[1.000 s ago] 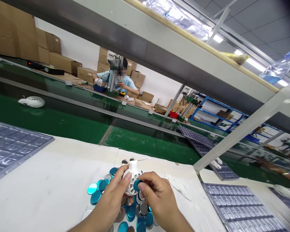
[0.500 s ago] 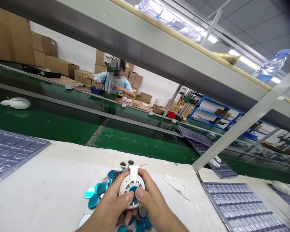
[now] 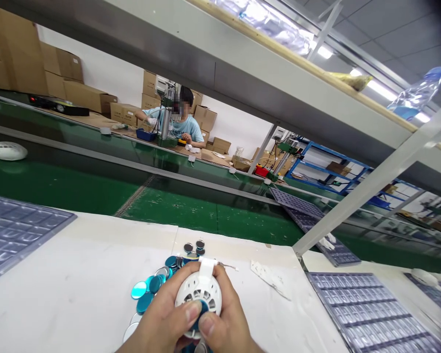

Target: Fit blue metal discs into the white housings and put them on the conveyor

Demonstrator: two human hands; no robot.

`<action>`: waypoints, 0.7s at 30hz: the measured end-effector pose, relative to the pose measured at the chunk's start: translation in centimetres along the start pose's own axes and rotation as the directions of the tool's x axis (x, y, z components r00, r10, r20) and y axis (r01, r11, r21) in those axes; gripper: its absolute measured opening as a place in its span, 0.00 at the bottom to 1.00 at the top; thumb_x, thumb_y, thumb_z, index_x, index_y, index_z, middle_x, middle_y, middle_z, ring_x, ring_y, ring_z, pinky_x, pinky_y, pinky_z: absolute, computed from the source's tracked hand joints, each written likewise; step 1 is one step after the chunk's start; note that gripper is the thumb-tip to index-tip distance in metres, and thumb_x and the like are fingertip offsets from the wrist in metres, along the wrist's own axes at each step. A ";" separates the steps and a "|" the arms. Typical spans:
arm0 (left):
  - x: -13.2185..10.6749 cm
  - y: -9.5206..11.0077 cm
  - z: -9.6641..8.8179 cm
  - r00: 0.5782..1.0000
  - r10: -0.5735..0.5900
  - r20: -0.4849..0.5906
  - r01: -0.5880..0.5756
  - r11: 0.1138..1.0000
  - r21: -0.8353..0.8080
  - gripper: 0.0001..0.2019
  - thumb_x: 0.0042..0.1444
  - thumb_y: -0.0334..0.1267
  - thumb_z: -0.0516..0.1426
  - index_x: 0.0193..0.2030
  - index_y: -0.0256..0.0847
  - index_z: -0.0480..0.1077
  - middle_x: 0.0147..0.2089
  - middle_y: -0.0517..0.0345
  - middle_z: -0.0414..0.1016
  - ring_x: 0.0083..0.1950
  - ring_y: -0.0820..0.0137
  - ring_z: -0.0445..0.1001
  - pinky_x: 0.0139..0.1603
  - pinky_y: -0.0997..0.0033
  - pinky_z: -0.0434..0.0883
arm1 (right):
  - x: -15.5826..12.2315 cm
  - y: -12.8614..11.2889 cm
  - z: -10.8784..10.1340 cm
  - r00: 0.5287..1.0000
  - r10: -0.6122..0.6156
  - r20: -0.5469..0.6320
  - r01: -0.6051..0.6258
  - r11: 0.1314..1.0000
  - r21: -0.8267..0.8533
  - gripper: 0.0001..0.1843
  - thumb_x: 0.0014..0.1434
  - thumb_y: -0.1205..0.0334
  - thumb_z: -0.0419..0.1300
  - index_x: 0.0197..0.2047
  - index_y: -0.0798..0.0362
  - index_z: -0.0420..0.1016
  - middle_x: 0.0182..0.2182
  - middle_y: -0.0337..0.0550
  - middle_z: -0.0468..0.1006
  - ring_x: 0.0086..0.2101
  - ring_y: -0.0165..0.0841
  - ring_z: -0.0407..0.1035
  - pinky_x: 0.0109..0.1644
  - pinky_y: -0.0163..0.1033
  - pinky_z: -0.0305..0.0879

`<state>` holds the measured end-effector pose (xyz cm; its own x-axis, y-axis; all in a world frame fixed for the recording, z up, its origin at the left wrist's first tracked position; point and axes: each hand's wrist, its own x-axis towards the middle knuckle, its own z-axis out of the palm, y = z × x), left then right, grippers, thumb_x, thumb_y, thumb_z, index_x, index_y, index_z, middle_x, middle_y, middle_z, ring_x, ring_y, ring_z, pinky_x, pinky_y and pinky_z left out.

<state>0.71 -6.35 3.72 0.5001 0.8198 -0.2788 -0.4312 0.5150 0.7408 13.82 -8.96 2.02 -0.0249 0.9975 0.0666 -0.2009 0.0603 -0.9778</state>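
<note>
Both of my hands hold a round white vented plastic part low in the middle of the view. My left hand wraps its left side and my right hand its right side. Both thumbs press a blue disc into the part's centre. Under and left of my hands lies a pile of blue and silvery round discs on the white table.
Clear plastic trays lie at the left and right. A green conveyor belt runs behind the table, carrying a white part at far left. A slanted metal post stands at right. Another person works across the belt among cardboard boxes.
The white part has turned face-up toward me and my two thumbs have come together on the blue disc at its centre. The white part on the belt has drifted left.
</note>
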 end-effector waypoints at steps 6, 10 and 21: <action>0.5 0.8 0.9 0.997 -0.074 0.011 0.073 0.997 0.033 0.40 0.51 0.54 0.64 0.66 0.41 0.55 0.22 0.64 0.71 0.22 0.72 0.66 0.24 0.76 0.66 | 0.9 -1.3 0.1 0.992 0.113 0.056 -0.116 0.992 0.057 0.42 0.47 0.38 0.68 0.57 0.53 0.61 0.27 0.35 0.73 0.18 0.23 0.64 0.22 0.30 0.66; 0.9 0.5 1.3 0.997 -0.073 0.024 0.073 0.997 0.009 0.37 0.53 0.53 0.62 0.66 0.43 0.56 0.23 0.63 0.72 0.22 0.71 0.68 0.24 0.75 0.67 | 1.4 -1.1 0.0 0.997 0.073 0.005 -0.074 0.997 0.035 0.37 0.46 0.36 0.68 0.49 0.53 0.65 0.24 0.32 0.70 0.14 0.21 0.60 0.17 0.28 0.62; 4.8 3.3 -0.8 0.980 0.080 -0.182 -0.117 0.972 -0.202 0.15 0.67 0.42 0.50 0.53 0.33 0.65 0.42 0.43 0.78 0.30 0.73 0.76 0.31 0.77 0.76 | 4.1 0.4 -3.8 0.956 0.062 -0.286 -0.097 0.989 -0.111 0.20 0.60 0.44 0.59 0.41 0.54 0.72 0.28 0.37 0.70 0.25 0.28 0.64 0.25 0.32 0.63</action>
<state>1.06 -0.51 4.36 0.3190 0.8904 -0.3246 -0.6293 0.4551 0.6299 17.31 -4.74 1.12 0.2441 0.9683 -0.0538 -0.0877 -0.0332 -0.9956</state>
